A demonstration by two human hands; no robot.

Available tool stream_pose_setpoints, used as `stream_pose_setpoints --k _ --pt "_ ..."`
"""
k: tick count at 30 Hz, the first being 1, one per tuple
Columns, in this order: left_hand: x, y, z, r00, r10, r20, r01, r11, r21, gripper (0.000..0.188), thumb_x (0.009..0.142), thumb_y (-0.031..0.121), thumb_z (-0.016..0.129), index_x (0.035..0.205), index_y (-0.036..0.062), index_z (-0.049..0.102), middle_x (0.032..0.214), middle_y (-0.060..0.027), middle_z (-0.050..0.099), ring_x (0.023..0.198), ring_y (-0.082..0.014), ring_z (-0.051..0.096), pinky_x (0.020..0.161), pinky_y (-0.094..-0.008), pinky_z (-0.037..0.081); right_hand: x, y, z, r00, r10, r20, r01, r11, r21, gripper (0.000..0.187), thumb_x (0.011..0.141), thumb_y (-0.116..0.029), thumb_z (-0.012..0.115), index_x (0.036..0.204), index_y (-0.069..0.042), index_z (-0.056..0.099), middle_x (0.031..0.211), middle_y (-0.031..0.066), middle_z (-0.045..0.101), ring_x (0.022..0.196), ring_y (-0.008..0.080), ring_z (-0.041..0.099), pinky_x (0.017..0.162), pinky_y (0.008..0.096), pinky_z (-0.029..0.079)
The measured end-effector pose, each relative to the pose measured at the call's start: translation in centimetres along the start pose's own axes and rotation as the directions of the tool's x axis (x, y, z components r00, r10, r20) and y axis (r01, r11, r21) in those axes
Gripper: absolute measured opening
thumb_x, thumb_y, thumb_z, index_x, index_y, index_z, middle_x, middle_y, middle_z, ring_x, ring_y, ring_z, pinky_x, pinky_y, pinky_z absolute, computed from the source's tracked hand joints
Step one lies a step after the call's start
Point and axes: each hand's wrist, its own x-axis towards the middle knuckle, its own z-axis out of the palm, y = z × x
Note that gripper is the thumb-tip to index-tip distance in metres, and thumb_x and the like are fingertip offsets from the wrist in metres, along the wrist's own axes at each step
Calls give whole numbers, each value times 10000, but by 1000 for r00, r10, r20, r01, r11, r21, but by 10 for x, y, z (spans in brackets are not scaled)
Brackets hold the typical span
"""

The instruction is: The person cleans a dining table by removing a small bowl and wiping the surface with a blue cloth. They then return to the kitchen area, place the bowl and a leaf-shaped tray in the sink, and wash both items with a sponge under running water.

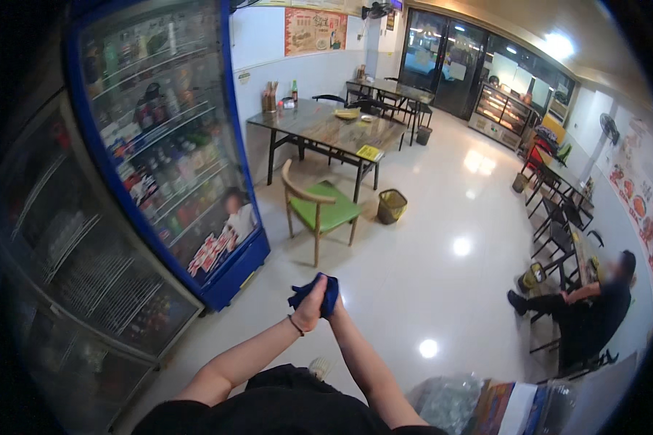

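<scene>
A crumpled dark blue cloth (329, 296) is bunched between my two hands, held out in front of my body above the floor. My left hand (311, 304) is closed on the cloth's left side, its thumb lying along the top, and a dark band circles that wrist. From the other side my right hand (337, 308) presses against the same cloth; the fabric and my left hand hide most of its fingers. Part of the cloth sticks out left of my left hand.
At left stand a blue-framed drinks fridge (241, 270) and a grey glass-door cooler (87, 290). Ahead are a green-seated chair (325, 214), a marble-patterned table (315, 125) and a bin (392, 207). A person in black (595, 312) sits at right. Bagged goods (450, 402) lie nearby.
</scene>
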Motion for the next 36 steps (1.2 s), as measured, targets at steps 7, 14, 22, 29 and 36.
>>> stream_pose_setpoints --k 7,14,22,29,36 --pt "221 -89 193 943 -259 209 224 958 178 312 863 364 419 994 116 555 941 13 540 906 -76 465 817 -234 352 82 -190 -180 856 -387 -344 365 922 -129 419 831 -440 366 1072 -111 463 948 52 465 851 210 437 745 397 417" --pt "419 -144 294 802 -420 425 173 844 508 663 847 490 363 1306 28 235 1361 -79 218 1269 -161 146 1017 -258 87 199 -348 -378 776 -351 -524 509 839 193 624 771 -620 305 995 -105 575 1013 112 570 924 333 510 844 482 371" --pt "645 -60 231 975 -147 167 148 989 4 333 874 261 450 1113 32 495 1111 22 468 1028 -54 399 899 -224 309 470 -428 -328 926 223 -304 -75 899 431 326 792 -311 408 723 -23 545 759 184 596 747 410 535 808 589 358" --pt "817 -18 213 975 -212 70 208 976 63 487 842 365 459 1246 105 382 1248 31 386 1133 -79 345 936 -233 247 686 -431 -439 969 86 233 -96 995 30 357 861 -253 293 989 -3 513 992 146 553 897 274 514 843 370 399" --pt "971 -99 287 978 14 207 -174 599 782 558 737 406 556 1187 96 443 1341 -244 134 1222 -446 107 998 -467 143 753 -566 -563 916 315 -248 -307 949 73 347 853 -303 360 893 -11 543 940 154 578 880 293 527 819 394 406"
